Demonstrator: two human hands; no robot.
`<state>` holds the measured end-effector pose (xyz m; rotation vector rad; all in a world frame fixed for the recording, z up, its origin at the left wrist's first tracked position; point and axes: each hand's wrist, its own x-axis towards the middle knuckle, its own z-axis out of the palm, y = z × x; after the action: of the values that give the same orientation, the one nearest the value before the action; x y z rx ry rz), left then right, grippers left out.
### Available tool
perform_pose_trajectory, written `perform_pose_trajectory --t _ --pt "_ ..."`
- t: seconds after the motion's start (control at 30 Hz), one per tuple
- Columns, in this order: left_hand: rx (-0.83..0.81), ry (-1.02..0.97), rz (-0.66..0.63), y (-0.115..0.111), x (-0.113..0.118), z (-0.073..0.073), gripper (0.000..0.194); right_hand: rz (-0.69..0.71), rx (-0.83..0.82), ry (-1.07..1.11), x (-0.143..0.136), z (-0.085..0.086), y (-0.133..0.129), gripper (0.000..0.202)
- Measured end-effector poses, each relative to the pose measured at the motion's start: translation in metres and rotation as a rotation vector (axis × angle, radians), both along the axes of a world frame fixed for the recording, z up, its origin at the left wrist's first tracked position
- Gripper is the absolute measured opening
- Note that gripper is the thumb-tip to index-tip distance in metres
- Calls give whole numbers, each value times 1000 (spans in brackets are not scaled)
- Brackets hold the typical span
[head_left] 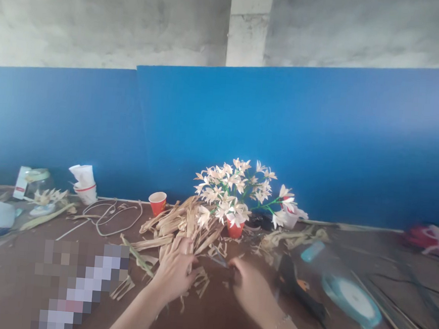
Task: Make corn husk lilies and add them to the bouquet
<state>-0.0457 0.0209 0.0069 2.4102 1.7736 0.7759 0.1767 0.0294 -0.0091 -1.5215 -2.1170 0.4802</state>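
Note:
My left hand (175, 270) reaches onto a pile of dried corn husks (179, 222), its fingers resting on them and its thumb held apart. In my right hand (250, 286) is a pair of scissors (218, 258), its blades pointing left towards the husks. Small cut husk pieces (200, 282) lie on the brown table between and around my hands. Just beyond them, a red paper cup (234, 229) holds a bunch of cream-coloured husk flowers (227, 188) on green stems.
Another red cup (157, 204) and a white cable (118, 217) are behind left. A black glue gun (299, 290) and a roll of light-blue ribbon (351, 300) lie to the right. A blue partition (215, 118) closes the back. A pixelated patch hides the front left.

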Motion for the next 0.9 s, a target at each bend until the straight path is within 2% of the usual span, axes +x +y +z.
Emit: perform_pose_trajectory --t 0.13,0.3,0.4,0.53,0.73,0.9 --pt "9 33 25 0 3 -6 11 -19 -10 23 -1 -1 0 24" --pt "115 -198 134 14 -5 -7 13 -7 -21 39 0 -1 1 27" --pt "81 -359 145 23 -13 -8 7 -1 -33 33 0 0 1 29" --pt "46 -531 138 30 -25 -8 15 -24 -31 11 -2 0 2 28" --pt "2 -498 290 27 -38 2 23 -35 5 -5 -2 -2 1 28" --pt "-67 -503 289 22 -28 -2 9 -32 24 -7 -2 1 -3 28"
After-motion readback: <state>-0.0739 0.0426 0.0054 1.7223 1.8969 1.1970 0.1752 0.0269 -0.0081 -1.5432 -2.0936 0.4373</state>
